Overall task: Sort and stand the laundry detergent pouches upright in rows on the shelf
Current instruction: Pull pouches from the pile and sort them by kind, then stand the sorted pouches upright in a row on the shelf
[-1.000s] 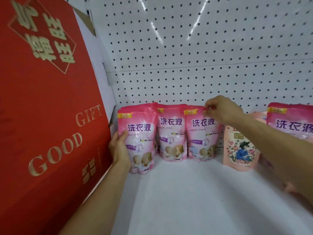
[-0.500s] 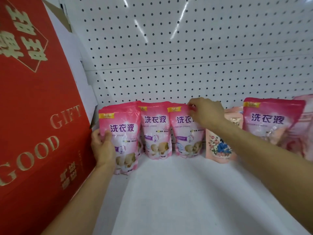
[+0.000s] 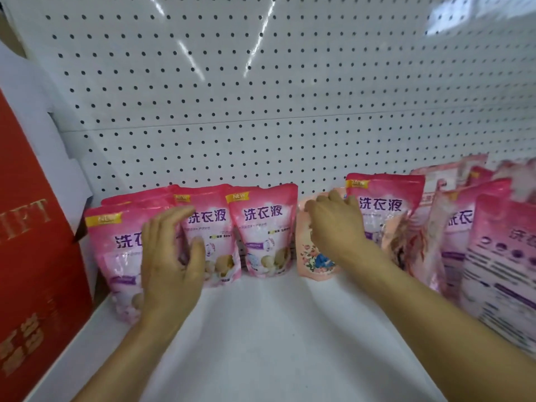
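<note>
Left of centre, three pink pouches point(image 3: 262, 230) stand in a row on the shelf point(image 3: 275, 329); right-side pouches point(image 3: 475, 236) lean unsorted. Your left hand point(image 3: 171, 256) and right hand point(image 3: 333, 224) hover, fingers spread, gripping nothing

Pink detergent pouches point(image 3: 262, 230) with yellow corner tags, purple lettering and cream-and-pink ball prints line a white shelf point(image 3: 275, 343). At centre, a peach pouch point(image 3: 314, 262) carries a floral print and blue figure. A white pegboard point(image 3: 261, 97) dotted with dark holes fills the upper frame; a red box point(image 3: 32, 271) with gold lettering stands at left.
</note>
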Action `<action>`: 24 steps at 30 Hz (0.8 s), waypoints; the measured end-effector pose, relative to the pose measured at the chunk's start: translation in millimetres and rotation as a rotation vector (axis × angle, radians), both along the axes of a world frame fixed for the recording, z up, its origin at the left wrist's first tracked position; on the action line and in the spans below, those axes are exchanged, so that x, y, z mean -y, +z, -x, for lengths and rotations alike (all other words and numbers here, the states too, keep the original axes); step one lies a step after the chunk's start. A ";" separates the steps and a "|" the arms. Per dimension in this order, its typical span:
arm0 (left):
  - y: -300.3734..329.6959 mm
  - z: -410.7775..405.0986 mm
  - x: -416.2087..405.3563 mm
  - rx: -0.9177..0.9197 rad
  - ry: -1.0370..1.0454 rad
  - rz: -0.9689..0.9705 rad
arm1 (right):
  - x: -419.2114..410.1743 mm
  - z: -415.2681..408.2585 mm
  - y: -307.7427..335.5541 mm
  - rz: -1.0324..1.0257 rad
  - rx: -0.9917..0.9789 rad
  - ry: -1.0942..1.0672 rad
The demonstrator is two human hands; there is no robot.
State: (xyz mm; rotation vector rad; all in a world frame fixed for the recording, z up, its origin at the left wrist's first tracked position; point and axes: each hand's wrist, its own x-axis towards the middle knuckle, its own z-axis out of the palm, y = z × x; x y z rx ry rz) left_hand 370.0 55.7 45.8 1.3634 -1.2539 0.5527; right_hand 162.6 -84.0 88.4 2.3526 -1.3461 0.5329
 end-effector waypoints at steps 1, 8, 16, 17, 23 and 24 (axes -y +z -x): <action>1.0 9.2 6.6 -0.008 -0.072 -0.041 | -6.3 3.8 0.5 0.009 -0.027 0.007; 24.4 70.0 65.2 -0.118 -0.513 -0.466 | -61.0 44.8 -7.7 -0.036 -0.087 0.208; 49.0 111.9 148.1 0.300 -0.036 -0.687 | -63.4 78.9 -53.4 0.028 0.048 0.298; 49.3 113.3 154.5 0.372 0.051 -0.747 | -63.0 83.0 -56.2 0.042 0.068 0.305; 45.3 118.0 154.9 0.305 0.112 -0.690 | -70.0 102.6 -44.0 0.157 0.263 0.367; 46.6 117.1 146.1 0.227 0.074 -0.671 | -71.7 102.7 -38.0 0.161 0.306 0.364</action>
